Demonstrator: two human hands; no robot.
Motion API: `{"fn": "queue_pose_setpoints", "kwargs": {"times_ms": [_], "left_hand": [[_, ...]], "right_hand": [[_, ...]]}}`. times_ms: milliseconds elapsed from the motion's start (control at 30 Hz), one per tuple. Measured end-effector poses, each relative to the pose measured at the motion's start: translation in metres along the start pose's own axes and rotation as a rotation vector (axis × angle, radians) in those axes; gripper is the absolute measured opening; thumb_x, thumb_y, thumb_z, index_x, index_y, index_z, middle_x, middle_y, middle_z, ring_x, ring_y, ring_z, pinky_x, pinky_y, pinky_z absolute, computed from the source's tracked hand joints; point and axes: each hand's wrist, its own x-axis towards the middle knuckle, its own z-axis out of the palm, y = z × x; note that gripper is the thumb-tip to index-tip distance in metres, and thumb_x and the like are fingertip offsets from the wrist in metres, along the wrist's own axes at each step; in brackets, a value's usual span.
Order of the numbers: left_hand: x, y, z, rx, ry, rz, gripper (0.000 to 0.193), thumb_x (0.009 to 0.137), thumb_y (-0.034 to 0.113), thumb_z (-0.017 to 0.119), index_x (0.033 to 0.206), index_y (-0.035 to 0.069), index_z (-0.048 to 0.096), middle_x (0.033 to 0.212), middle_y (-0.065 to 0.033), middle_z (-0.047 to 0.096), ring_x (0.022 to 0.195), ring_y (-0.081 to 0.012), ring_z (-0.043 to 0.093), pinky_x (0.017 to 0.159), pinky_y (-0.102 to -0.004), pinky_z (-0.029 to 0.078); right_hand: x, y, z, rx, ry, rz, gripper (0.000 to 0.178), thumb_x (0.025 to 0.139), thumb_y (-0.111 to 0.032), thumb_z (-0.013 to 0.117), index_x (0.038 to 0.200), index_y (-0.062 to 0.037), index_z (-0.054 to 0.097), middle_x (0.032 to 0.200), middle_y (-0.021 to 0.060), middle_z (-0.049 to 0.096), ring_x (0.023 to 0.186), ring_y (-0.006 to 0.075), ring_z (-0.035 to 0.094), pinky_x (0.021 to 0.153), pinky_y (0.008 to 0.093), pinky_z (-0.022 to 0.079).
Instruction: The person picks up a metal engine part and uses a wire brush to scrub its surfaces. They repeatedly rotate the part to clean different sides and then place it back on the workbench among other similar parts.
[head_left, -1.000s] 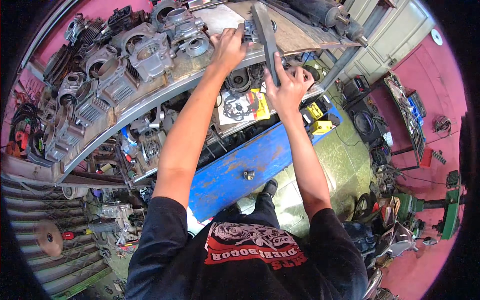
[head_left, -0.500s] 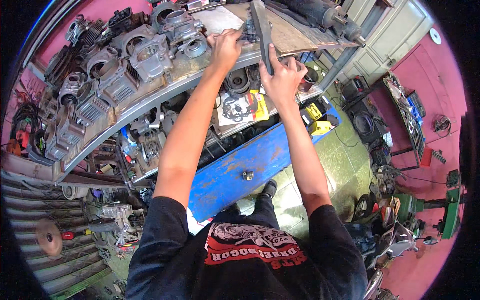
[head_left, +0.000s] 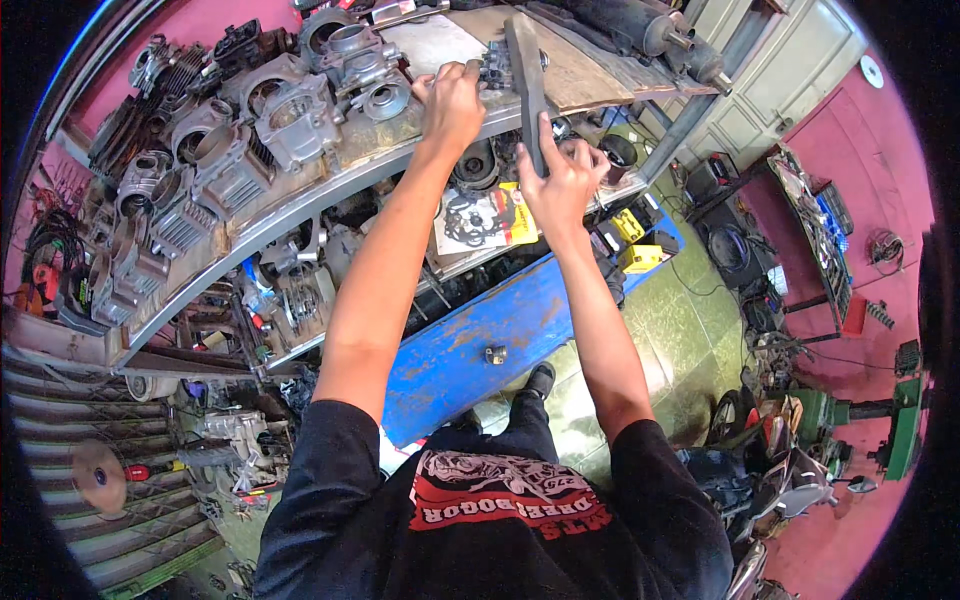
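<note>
At the workbench's front edge, my right hand (head_left: pixel 563 180) grips the near end of a long, flat, dark grey bar (head_left: pixel 527 75), thumb on one side and index finger stretched along the other. The bar points away from me; whether it is a file cannot be told. It passes over or against a small grey metal engine part (head_left: pixel 496 66), which it partly hides. My left hand (head_left: pixel 455 108) is closed at the left end of that part, its fingers curled. Exactly what the fingertips pinch is hard to see.
Several engine cylinders and casings (head_left: pixel 300 120) crowd the bench on the left. A wooden board (head_left: pixel 580 75) and a dark exhaust muffler (head_left: pixel 650 35) lie on the right. Below are a bagged gasket set (head_left: pixel 480 215), yellow boxes (head_left: pixel 640 258) and a rusty blue panel (head_left: pixel 450 370).
My right hand and the bar have drawn slightly toward me. More of the metal part shows beside the bar. My left hand stays nearly in place.
</note>
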Motion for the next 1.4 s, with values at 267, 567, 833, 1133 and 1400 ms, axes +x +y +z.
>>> {"fn": "queue_pose_setpoints", "kwargs": {"times_ms": [267,567,833,1133,1400], "left_hand": [[0.003,-0.003,0.001,0.022,-0.037,-0.044,0.040,0.076,0.004,0.068,0.116,0.005,0.065,0.115,-0.0121,0.065,0.122,-0.0248,0.055,0.099,-0.0579,0.032],[0.005,-0.004,0.004,-0.014,-0.030,-0.053,0.039,0.075,0.006,0.070,0.113,0.006,0.066,0.114,-0.0121,0.066,0.122,-0.0252,0.055,0.099,-0.0594,0.030],[0.006,0.001,0.005,-0.007,-0.049,-0.096,0.038,0.085,0.006,0.060,0.122,0.009,0.068,0.116,-0.0097,0.066,0.119,-0.0243,0.057,0.096,-0.0555,0.031],[0.004,0.002,0.003,-0.016,-0.046,-0.055,0.036,0.085,0.009,0.064,0.120,0.006,0.066,0.116,-0.0111,0.066,0.122,-0.0247,0.056,0.100,-0.0575,0.030],[0.004,-0.003,0.007,0.001,-0.044,-0.064,0.034,0.083,0.007,0.064,0.116,0.006,0.068,0.114,-0.0115,0.067,0.120,-0.0253,0.057,0.101,-0.0573,0.030]], "right_hand": [[-0.029,-0.010,0.003,0.091,0.007,0.040,0.055,0.079,-0.026,0.078,0.130,-0.0096,0.067,0.055,0.0042,0.057,0.081,0.0208,0.058,0.093,0.0466,0.034],[-0.029,-0.016,0.000,0.113,0.015,0.044,0.055,0.078,-0.028,0.079,0.128,-0.0090,0.070,0.061,0.0085,0.062,0.082,0.0218,0.058,0.089,0.0465,0.037],[-0.016,-0.006,0.004,0.039,-0.030,0.039,0.054,0.079,-0.030,0.079,0.128,-0.0082,0.069,0.073,0.0073,0.063,0.080,0.0220,0.059,0.090,0.0432,0.036],[-0.011,-0.004,-0.001,0.086,0.000,0.144,0.052,0.080,-0.031,0.078,0.127,-0.0108,0.071,0.073,0.0087,0.064,0.082,0.0227,0.059,0.092,0.0454,0.036],[-0.005,-0.019,-0.009,0.113,-0.021,0.203,0.052,0.082,-0.032,0.075,0.128,-0.0089,0.069,0.069,0.0097,0.062,0.081,0.0232,0.059,0.092,0.0456,0.036]]}}
